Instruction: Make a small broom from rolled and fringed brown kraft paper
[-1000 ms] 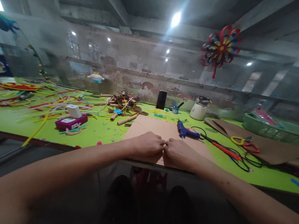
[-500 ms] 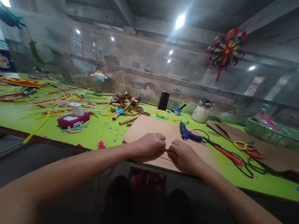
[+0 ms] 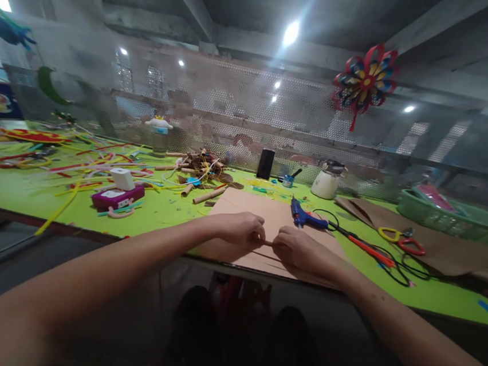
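Observation:
Both my hands rest on a sheet of brown paper (image 3: 262, 210) that lies on the green table (image 3: 167, 213) at its near edge. My left hand (image 3: 239, 230) is closed in a pinch on a thin rolled edge of the brown paper (image 3: 267, 243). My right hand (image 3: 302, 251) is closed on the same rolled edge from the other side. A short stretch of the roll shows between the two hands. The fingertips are curled under and mostly hidden.
A blue glue gun (image 3: 304, 213) with a black cord, red-handled and yellow-handled scissors (image 3: 400, 239), more brown paper (image 3: 437, 239) and a green basket (image 3: 452, 217) lie to the right. Left: a purple box (image 3: 117, 197), coloured strips, paper rolls (image 3: 202, 173). A mesh screen backs the table.
My hands have drawn slightly apart, so a short length of the rolled paper edge shows between them. The view has shifted a little.

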A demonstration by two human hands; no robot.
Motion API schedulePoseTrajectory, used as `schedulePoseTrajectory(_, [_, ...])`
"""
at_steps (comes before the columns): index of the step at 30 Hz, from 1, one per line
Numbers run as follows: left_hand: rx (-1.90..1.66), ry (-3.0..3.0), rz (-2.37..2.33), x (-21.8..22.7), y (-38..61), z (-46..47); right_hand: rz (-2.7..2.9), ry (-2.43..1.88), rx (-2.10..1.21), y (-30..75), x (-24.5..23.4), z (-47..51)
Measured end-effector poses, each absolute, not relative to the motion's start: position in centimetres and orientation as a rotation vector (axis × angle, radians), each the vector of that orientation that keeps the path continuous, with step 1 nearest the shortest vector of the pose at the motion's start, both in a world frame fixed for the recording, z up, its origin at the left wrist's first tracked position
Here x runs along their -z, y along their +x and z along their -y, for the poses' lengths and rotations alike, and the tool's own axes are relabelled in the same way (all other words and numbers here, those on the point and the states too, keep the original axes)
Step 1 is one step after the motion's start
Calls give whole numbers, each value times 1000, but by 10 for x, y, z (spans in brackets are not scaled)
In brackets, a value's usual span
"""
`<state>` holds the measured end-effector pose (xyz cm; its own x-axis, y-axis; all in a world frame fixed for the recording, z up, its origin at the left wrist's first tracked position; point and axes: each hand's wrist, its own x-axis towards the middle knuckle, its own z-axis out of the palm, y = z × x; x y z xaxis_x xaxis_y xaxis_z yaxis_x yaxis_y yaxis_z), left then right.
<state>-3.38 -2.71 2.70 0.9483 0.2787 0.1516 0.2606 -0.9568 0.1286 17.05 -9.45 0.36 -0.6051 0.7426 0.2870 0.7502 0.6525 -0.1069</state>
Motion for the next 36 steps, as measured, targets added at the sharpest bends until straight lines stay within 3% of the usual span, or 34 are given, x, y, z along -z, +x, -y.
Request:
schedulePoseTrajectory(10, [-303, 2796, -765, -20, -28, 25, 2483, -1194, -49, 170, -3, 94])
schedulePoseTrajectory(19, [-73, 2294, -640, -43, -29, 11, 2412, -1178, -846, 182, -31, 70])
schedulePoseTrajectory(26, [-278, 2390, -736, -14, -35, 8, 2475, -1180, -679, 172, -15, 64])
schedulePoseTrajectory(36, [-379, 2430, -799, -10, -32, 18, 2398, -1174, -348, 162, -3, 76])
